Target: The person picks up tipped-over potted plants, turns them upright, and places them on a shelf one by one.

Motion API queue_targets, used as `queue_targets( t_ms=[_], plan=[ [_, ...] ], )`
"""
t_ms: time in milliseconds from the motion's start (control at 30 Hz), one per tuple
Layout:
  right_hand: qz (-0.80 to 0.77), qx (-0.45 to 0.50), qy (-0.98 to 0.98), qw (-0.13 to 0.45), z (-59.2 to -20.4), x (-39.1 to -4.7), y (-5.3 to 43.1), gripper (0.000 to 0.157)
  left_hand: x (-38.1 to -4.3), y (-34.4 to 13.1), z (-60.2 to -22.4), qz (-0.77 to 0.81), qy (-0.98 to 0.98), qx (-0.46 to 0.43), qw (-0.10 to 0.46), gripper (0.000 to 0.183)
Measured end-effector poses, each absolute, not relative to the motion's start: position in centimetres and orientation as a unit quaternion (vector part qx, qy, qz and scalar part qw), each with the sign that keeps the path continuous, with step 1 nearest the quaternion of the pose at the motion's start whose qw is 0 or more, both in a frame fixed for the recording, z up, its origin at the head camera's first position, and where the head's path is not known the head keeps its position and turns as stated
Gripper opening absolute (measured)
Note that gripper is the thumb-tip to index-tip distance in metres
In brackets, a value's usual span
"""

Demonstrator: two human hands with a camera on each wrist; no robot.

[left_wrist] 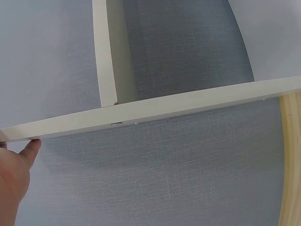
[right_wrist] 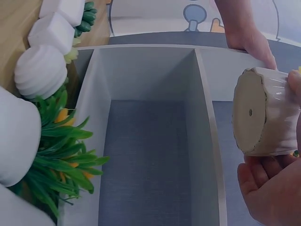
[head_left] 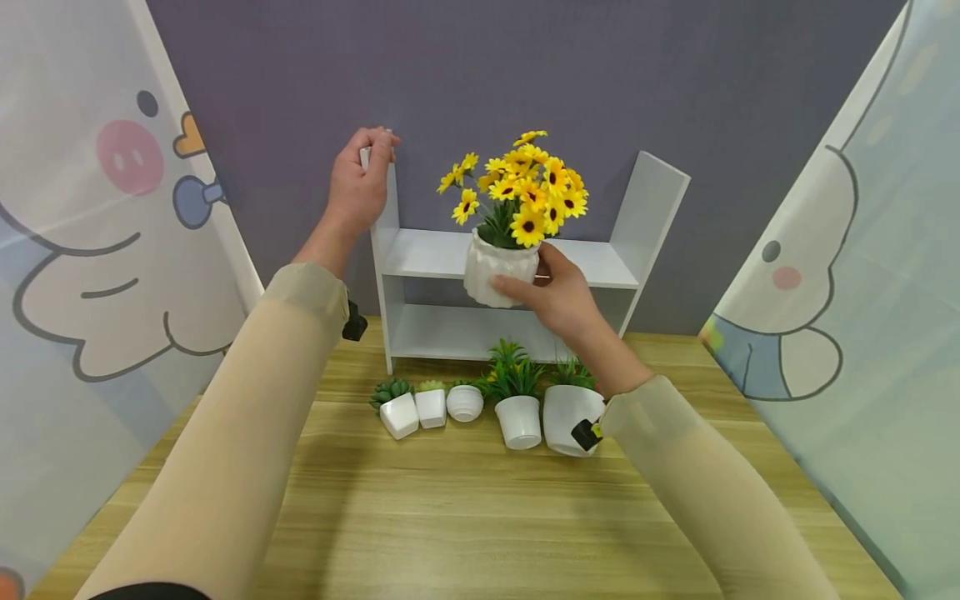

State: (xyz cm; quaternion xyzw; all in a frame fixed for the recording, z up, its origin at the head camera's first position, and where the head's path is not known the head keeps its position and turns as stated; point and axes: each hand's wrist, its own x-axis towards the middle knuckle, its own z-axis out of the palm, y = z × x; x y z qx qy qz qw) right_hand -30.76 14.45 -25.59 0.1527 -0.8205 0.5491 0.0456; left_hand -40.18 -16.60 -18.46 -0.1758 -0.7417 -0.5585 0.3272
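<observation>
In the head view my right hand [head_left: 562,296] grips a white ribbed flowerpot [head_left: 501,271] with yellow artificial sunflowers [head_left: 528,187], held up before the upper board of a white shelf [head_left: 427,252]. From the right wrist view the pot's underside [right_wrist: 249,113] shows, with thumb and fingers on either side of it. My left hand [head_left: 362,179] holds the top of the shelf's left side panel. In the left wrist view its thumb and finger lie on opposite faces of that panel [left_wrist: 155,109].
Along the shelf's front on the wooden table [head_left: 450,517] stand several white pots: small succulents [head_left: 399,415] at left, a round pot [head_left: 465,403], a taller green plant [head_left: 519,421] and a wide pot [head_left: 566,408] at right. Cartoon-printed curtains [head_left: 885,275] hang on both sides.
</observation>
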Motion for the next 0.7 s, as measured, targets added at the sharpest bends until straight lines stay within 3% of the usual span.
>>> queue_targets(
  t_ms=[267,700],
  plan=[
    [0.543,0.178,-0.817,0.076,-25.8,-32.1,13.9,0.070,-39.0,-15.5,-18.9,-0.540,-0.755,-0.171,0.331,0.032],
    [0.518,0.203,-0.829,0.057,-24.3,-34.4,11.5,0.077,-38.9,-15.6,-18.9,-0.535,-0.762,-0.164,0.325,0.039]
  ],
)
